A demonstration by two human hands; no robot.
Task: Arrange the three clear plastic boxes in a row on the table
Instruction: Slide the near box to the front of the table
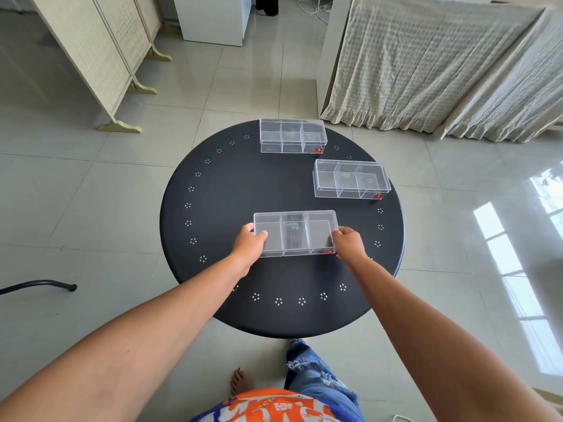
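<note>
Three clear plastic boxes, each split into three compartments, are on the round black table point(225, 208). The nearest box point(294, 233) is in the middle of the table, held at both short ends: my left hand point(248, 246) grips its left end, my right hand point(348, 243) grips its right end. I cannot tell whether this box rests on the table or is lifted slightly. A second box point(352, 178) lies at the right side. The third box point(292, 136) lies at the far edge. The three boxes are apart from one another and staggered.
A folding screen point(91, 56) stands on the tiled floor at the far left. Cloth-draped furniture point(426, 65) stands at the far right. A white cabinet point(213, 19) is at the back. A black curved leg point(39, 284) lies left of the table.
</note>
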